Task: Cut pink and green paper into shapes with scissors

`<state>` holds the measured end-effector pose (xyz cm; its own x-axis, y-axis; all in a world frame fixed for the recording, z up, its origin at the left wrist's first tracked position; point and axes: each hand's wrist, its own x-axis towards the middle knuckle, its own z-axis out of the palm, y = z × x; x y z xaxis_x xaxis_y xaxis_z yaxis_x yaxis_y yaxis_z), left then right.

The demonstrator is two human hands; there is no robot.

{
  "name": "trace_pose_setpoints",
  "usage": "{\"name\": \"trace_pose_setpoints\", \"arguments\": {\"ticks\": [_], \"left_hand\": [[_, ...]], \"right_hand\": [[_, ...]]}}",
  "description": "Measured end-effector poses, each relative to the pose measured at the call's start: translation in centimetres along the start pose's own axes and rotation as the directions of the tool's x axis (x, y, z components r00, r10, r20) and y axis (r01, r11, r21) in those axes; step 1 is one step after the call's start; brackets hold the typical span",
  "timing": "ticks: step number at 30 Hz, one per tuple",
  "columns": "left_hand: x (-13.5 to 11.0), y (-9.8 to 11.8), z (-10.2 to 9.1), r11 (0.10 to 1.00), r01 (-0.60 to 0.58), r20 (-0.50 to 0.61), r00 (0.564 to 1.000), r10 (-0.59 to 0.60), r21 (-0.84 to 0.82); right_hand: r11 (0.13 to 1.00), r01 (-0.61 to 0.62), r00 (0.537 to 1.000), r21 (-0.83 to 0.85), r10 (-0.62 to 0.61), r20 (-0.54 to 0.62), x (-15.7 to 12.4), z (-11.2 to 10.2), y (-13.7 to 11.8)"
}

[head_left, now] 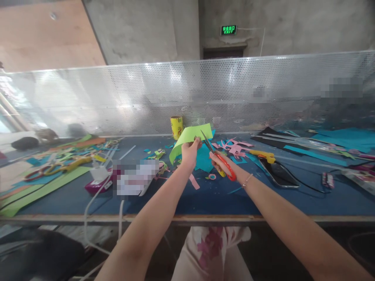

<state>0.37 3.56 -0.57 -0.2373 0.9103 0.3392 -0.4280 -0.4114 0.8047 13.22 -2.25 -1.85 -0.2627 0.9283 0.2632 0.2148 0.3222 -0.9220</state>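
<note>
A curled strip of light green paper (pixel 187 135) is pinched by my left hand (pixel 191 151), raised above the table. My right hand (pixel 217 159) grips a pair of scissors (pixel 228 168) with red handles. Their blades are parted and point up and left, close to the green paper's right end. Whether they touch the paper I cannot tell. Below and behind my hands lie blue paper (pixel 202 160) and cut pink paper strips (pixel 234 147). A small pink ring-shaped scrap (pixel 211 176) rests on the table nearby.
A yellow cylinder (pixel 176 127) stands by the perforated metal screen (pixel 146 97). Yellow-handled scissors (pixel 262 155) and a dark phone (pixel 278 173) lie at right. Yellow scissors (pixel 67 166) and paper scraps are at left, with white cables (pixel 88 210) hanging over the table edge.
</note>
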Motion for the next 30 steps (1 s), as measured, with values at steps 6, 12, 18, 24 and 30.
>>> {"name": "trace_pose_setpoints", "arguments": {"ticks": [6,12,18,24,30], "left_hand": [[0.23,-0.82,-0.37,0.991,-0.073,0.055,0.996,0.067,0.115],[0.03,-0.75,-0.15,0.99,-0.067,0.106,0.993,0.053,0.127],[-0.15,-0.51,-0.05,0.99,-0.056,0.076,0.996,0.046,0.133],[-0.14,-0.61,0.03,0.993,-0.047,0.085,0.996,0.038,0.11],[-0.39,-0.22,0.26,0.998,0.01,0.067,0.998,-0.015,0.066]], "right_hand": [[0.999,-0.042,0.997,0.021,0.043,-0.06,0.14,0.06,-0.05],[0.999,-0.036,0.998,0.041,0.038,-0.058,0.19,0.12,-0.01],[0.997,-0.048,0.997,0.061,0.052,-0.06,0.28,0.06,-0.06],[0.996,-0.039,0.997,0.075,0.045,-0.069,0.46,-0.01,0.23],[0.998,-0.052,0.995,0.044,0.056,-0.085,0.36,0.05,-0.26]]}}
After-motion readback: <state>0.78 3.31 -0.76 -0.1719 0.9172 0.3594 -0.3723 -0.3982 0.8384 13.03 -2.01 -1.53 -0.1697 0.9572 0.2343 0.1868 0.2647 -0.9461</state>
